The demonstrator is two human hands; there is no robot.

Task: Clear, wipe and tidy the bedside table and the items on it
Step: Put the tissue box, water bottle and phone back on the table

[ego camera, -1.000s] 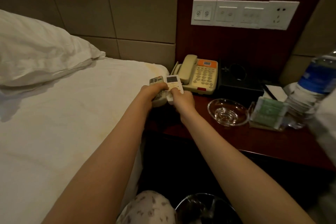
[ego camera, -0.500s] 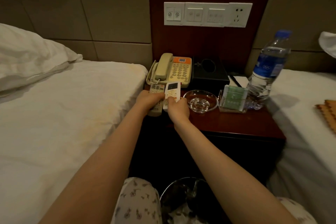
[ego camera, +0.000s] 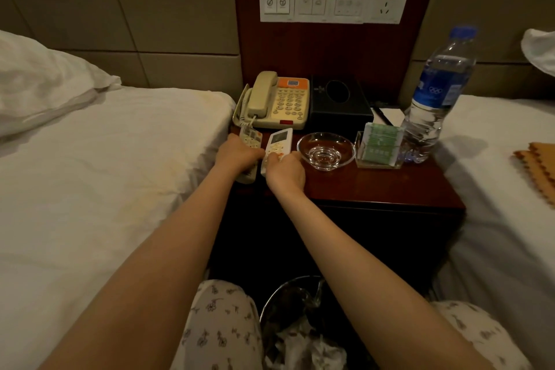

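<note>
Nearest of all, well in front of the telephone and down on the floor, stands one lined waste bin with crumpled paper in it. Above it is the dark bedside table, where both hands work just in front of the telephone. The left hand lies over one grey remote, fingers curled round its body. The right hand grips the lower end of one white remote, thumb on its buttons. That makes two remotes, lying side by side and pointing at the telephone's front edge. I judge this the handling of the small items: either squaring the pair up or taking them off the top so it can be wiped. I cannot tell which, and no cloth is in view. If squaring, the next move calls for evening their near ends and letting go. If clearing, it calls for lifting both without knocking the glass. In front of the telephone and to its right sits one clear glass dish, close to the right hand. Further right is one clear holder of green packets, then one water bottle, upright and capped. Touching the telephone's right side is one black tissue box. Past that lies one notepad with one pen. On the wall above the telephone is one switch panel.
</note>
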